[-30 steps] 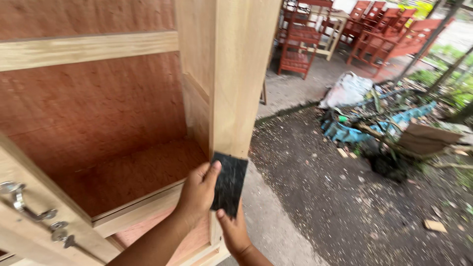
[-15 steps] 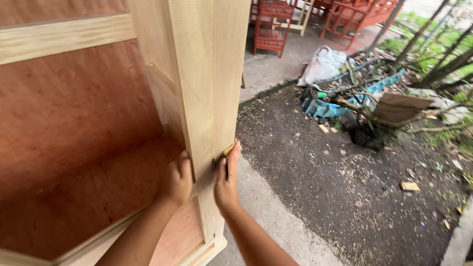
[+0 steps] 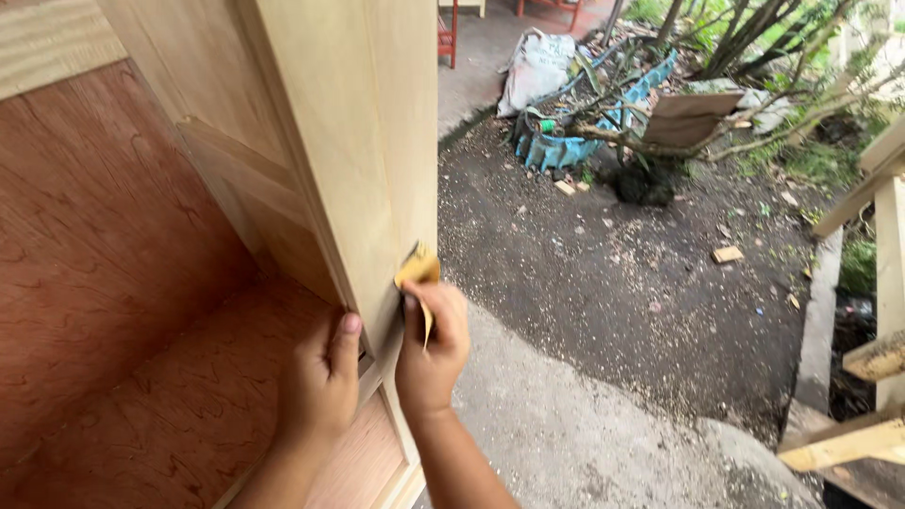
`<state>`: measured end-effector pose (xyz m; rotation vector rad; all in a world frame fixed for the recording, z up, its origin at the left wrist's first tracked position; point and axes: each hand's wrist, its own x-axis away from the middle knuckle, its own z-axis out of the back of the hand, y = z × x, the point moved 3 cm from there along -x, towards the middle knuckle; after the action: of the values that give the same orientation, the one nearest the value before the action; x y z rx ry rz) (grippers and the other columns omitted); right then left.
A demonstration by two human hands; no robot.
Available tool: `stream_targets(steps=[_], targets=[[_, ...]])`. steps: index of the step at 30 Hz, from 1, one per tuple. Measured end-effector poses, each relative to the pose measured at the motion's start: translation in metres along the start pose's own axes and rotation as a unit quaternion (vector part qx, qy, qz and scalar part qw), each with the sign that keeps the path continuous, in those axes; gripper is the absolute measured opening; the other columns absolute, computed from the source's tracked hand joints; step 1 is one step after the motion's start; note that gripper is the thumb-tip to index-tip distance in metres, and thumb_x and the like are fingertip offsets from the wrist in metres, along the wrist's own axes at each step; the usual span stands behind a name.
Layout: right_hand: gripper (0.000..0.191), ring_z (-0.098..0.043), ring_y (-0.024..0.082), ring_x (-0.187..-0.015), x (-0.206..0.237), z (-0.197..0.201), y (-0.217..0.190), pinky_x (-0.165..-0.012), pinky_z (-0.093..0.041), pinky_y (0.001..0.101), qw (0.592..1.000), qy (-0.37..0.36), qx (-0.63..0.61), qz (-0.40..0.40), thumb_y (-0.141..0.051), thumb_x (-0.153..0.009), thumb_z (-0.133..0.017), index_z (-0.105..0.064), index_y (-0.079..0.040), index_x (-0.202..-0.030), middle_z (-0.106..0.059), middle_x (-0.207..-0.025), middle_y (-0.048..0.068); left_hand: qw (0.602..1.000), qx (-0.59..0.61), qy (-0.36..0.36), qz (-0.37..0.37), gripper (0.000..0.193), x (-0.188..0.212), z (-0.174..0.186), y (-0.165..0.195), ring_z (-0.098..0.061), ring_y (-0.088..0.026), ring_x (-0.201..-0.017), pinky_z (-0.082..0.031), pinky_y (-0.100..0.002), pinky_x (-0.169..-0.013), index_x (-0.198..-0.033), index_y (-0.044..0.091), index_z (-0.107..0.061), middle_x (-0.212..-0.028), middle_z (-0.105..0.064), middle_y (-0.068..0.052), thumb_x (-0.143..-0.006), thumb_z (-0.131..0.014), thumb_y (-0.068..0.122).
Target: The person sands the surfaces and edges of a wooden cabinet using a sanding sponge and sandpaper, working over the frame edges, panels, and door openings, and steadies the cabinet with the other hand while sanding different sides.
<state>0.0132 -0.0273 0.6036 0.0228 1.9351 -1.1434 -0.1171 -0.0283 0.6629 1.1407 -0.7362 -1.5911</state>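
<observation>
Now the sandpaper sticks up from the right hand's grip.
</observation>
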Motion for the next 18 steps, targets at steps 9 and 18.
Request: stream_targets(steps=[9,18], targets=[[0.013,-0.067,0.019,-0.095,-0.017,0.012,-0.011,-0.088,-0.052,0.0292,0.992,-0.029,0.019,-0.117,-0.004,-0.094,-0.071,-0.071,-0.003,-0.107,-0.072,-0.1,0.007,0.999,0.024,-0.039,0.0,0.035,-0.004,-0.001,0.006,-0.055,-0.01,-0.051,-0.044,-0.029,-0.05,-0.089,0.008,-0.07,-0.057,-0.06,-0.001,-0.098,-0.061,0.04],[0.01,-0.069,0.022,-0.086,0.0,0.017,0.016,-0.082,-0.054,0.0313,0.992,-0.039,0.086,-0.087,-0.007,-0.093,-0.072,-0.073,-0.003,-0.103,-0.073,-0.092,0.01,0.998,0.054,-0.012,-0.04,0.031,-0.004,-0.002,0.005,-0.057,-0.008,-0.055,-0.046,-0.028,-0.053,-0.092,0.007,-0.071,-0.062,-0.064,0.001,-0.099,-0.063,0.036]])
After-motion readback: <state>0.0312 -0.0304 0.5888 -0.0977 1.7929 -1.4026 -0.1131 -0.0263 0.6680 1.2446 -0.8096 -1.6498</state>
